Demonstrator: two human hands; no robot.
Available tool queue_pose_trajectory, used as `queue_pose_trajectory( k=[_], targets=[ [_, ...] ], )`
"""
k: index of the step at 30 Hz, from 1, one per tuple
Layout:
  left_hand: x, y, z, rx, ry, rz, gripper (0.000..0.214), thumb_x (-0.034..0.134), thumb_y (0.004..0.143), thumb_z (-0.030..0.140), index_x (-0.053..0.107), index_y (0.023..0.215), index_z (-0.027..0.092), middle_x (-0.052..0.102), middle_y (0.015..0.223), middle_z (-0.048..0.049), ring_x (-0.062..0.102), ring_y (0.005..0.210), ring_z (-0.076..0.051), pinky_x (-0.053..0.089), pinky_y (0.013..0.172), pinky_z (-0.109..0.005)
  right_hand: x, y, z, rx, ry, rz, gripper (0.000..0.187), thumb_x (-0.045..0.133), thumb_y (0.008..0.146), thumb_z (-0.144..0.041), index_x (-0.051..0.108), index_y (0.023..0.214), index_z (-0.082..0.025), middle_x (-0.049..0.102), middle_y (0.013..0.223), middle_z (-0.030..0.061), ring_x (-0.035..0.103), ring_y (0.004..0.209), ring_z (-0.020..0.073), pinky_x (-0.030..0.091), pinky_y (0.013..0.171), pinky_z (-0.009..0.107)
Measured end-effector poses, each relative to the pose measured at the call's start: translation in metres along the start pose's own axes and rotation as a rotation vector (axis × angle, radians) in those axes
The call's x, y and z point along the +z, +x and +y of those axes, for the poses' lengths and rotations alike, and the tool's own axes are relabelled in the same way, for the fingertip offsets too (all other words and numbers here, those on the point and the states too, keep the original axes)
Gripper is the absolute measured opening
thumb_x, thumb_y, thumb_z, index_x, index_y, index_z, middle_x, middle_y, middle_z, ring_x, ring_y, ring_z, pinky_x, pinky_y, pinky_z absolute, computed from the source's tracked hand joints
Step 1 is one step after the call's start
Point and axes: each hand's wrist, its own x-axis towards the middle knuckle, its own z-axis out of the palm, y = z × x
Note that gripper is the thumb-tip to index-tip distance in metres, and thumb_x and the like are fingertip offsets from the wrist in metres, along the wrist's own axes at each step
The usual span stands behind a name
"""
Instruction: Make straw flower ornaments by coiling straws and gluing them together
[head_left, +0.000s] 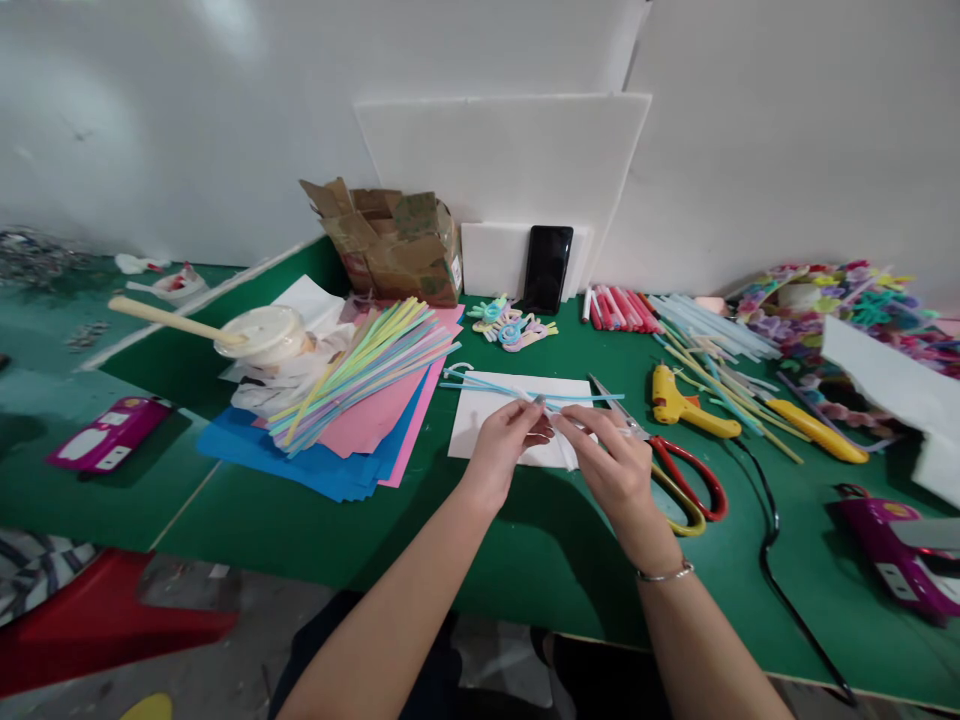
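My left hand (pixel 510 440) and my right hand (pixel 607 455) meet over a white paper sheet (pixel 472 420). The fingertips of both are closed in a pinch on a thin pale pipe cleaner (pixel 556 408), mostly covered by the fingers. Light blue pipe cleaners (pixel 484 382) lie across the sheet just behind the fingertips. Beside my right hand rest scissors (pixel 686 480) with red and yellow handles, their blades partly open. Twisted pastel pipe-cleaner shapes (pixel 514 325) sit farther back, in front of a black phone (pixel 549 268) propped upright.
Left, a bundle of pastel pipe cleaners (pixel 367 370) lies on pink and blue sheets (pixel 300 465), near a white tub (pixel 262 335). A cardboard box (pixel 397 245) stands behind. Right are a yellow glue gun (pixel 686 405) with a black cord, a yellow cutter (pixel 821 430) and red markers (pixel 619 308).
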Motion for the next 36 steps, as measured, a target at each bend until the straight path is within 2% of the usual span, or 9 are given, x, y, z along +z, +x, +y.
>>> queue_pose_trajectory(
  k=[10, 14, 18, 21, 23, 26, 29, 32, 36],
  targets=[
    [0.006, -0.004, -0.003, 0.072, -0.02, 0.077, 0.027, 0.073, 0.061, 0.037, 0.057, 0.066, 0.016, 0.061, 0.065, 0.0012, 0.056, 0.066, -0.009, 0.04, 0.066, -0.023, 0.009, 0.0, 0.0, 0.256, 0.214, 0.055, 0.022, 0.048, 0.086, -0.012, 0.063, 0.095, -0.026, 0.068, 0.091, 0.0048, 0.063, 0.083, 0.0169, 0.051, 0.075, 0.032],
    [0.006, -0.003, -0.005, 0.213, 0.12, 0.13, 0.023, 0.069, 0.065, 0.037, 0.06, 0.067, 0.017, 0.065, 0.07, -0.0012, 0.06, 0.072, -0.013, 0.042, 0.07, -0.026, 0.009, 0.01, -0.008, 0.672, 0.498, 0.042, 0.011, 0.053, 0.084, -0.028, 0.062, 0.079, -0.023, 0.066, 0.077, 0.0038, 0.062, 0.071, 0.0165, 0.052, 0.059, 0.029],
    [0.004, -0.002, -0.003, 0.423, 0.34, 0.113, 0.018, 0.066, 0.071, 0.035, 0.062, 0.067, 0.018, 0.067, 0.072, -0.002, 0.061, 0.073, -0.016, 0.044, 0.071, -0.028, 0.004, 0.021, -0.009, 1.199, 1.063, -0.014, 0.022, 0.066, 0.07, -0.04, 0.058, 0.067, -0.02, 0.059, 0.064, 0.0006, 0.055, 0.058, 0.0126, 0.044, 0.04, 0.02],
    [0.002, -0.004, 0.001, 0.661, 0.53, -0.007, 0.013, 0.062, 0.077, 0.029, 0.064, 0.068, 0.02, 0.067, 0.074, -0.002, 0.06, 0.074, -0.016, 0.045, 0.072, -0.029, -0.002, 0.023, -0.003, 1.424, 1.387, -0.082, 0.027, 0.075, 0.059, -0.038, 0.059, 0.066, -0.018, 0.056, 0.062, -0.0016, 0.05, 0.053, 0.0082, 0.037, 0.037, 0.015],
    [0.001, -0.006, 0.004, 0.798, 0.614, -0.077, 0.011, 0.061, 0.078, 0.027, 0.065, 0.069, 0.022, 0.068, 0.074, -0.0021, 0.06, 0.074, -0.016, 0.046, 0.072, -0.03, -0.005, 0.022, 0.001, 1.482, 1.471, -0.13, 0.027, 0.077, 0.056, -0.036, 0.059, 0.066, -0.018, 0.054, 0.059, -0.0029, 0.046, 0.05, 0.0062, 0.033, 0.036, 0.014],
    [0.0, -0.006, 0.005, 0.834, 0.648, -0.102, 0.01, 0.062, 0.078, 0.027, 0.065, 0.069, 0.023, 0.068, 0.073, -0.0023, 0.061, 0.074, -0.017, 0.046, 0.072, -0.032, -0.006, 0.021, 0.002, 1.441, 1.444, -0.144, 0.025, 0.076, 0.058, -0.036, 0.06, 0.066, -0.018, 0.055, 0.06, -0.0028, 0.046, 0.049, 0.0063, 0.034, 0.036, 0.015],
    [0.001, -0.004, 0.002, 0.682, 0.555, -0.032, 0.009, 0.062, 0.077, 0.029, 0.066, 0.073, 0.022, 0.068, 0.078, -0.003, 0.062, 0.078, -0.017, 0.047, 0.074, -0.03, -0.003, 0.021, -0.003, 1.28, 1.211, 0.0, 0.022, 0.072, 0.064, -0.037, 0.06, 0.067, -0.02, 0.057, 0.061, -0.0017, 0.05, 0.052, 0.0092, 0.039, 0.039, 0.018],
    [0.003, -0.002, -0.003, 0.407, 0.387, -0.024, 0.013, 0.065, 0.073, 0.03, 0.066, 0.08, 0.019, 0.068, 0.088, -0.0049, 0.062, 0.085, -0.017, 0.047, 0.077, -0.029, 0.0, 0.019, -0.005, 1.002, 0.805, 0.147, 0.012, 0.064, 0.074, -0.034, 0.062, 0.072, -0.022, 0.062, 0.068, 0.0011, 0.055, 0.059, 0.0137, 0.046, 0.043, 0.024],
    [0.006, -0.001, -0.007, 0.136, 0.168, -0.101, 0.024, 0.072, 0.065, 0.035, 0.066, 0.079, 0.016, 0.068, 0.082, -0.0053, 0.063, 0.08, -0.016, 0.048, 0.078, -0.03, 0.0, 0.01, 0.0, 0.481, 0.353, 0.117, 0.017, 0.051, 0.084, -0.021, 0.067, 0.083, -0.026, 0.068, 0.082, 0.0043, 0.062, 0.075, 0.0177, 0.052, 0.062, 0.031]
  ],
)
